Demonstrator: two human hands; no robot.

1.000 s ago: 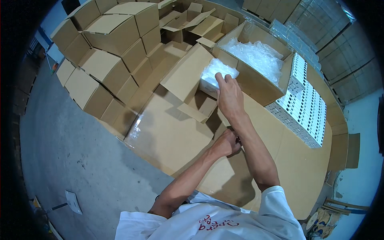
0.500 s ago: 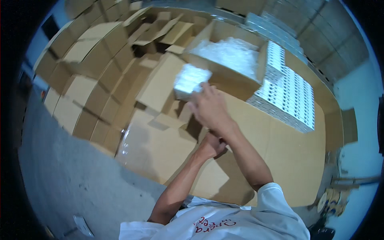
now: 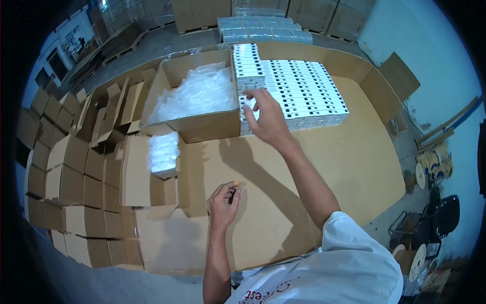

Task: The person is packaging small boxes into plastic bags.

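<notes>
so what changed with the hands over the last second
The right hand let go of the plastic-wrapped bundle, now lying in the small open carton, and moved right to the stack of white boxes. The left hand stayed on the cardboard sheet, gripping a small dark object.

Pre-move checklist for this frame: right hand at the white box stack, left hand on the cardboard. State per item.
1. Right hand over the stack of white boxes: ok, it is at the near left corner, fingers spread.
2. Right hand gripping a box: not ok, open and nothing held.
3. Left hand contents: cannot tell; it is closed around a small dark item, resting on the cardboard sheet.
4. Small open carton loaded: ok, a clear plastic-wrapped bundle sits in it, flaps open.
5. Large carton of clear plastic bags: ok, open, beside the stack.
6. Path between stack and small carton: ok, only bare cardboard.
</notes>
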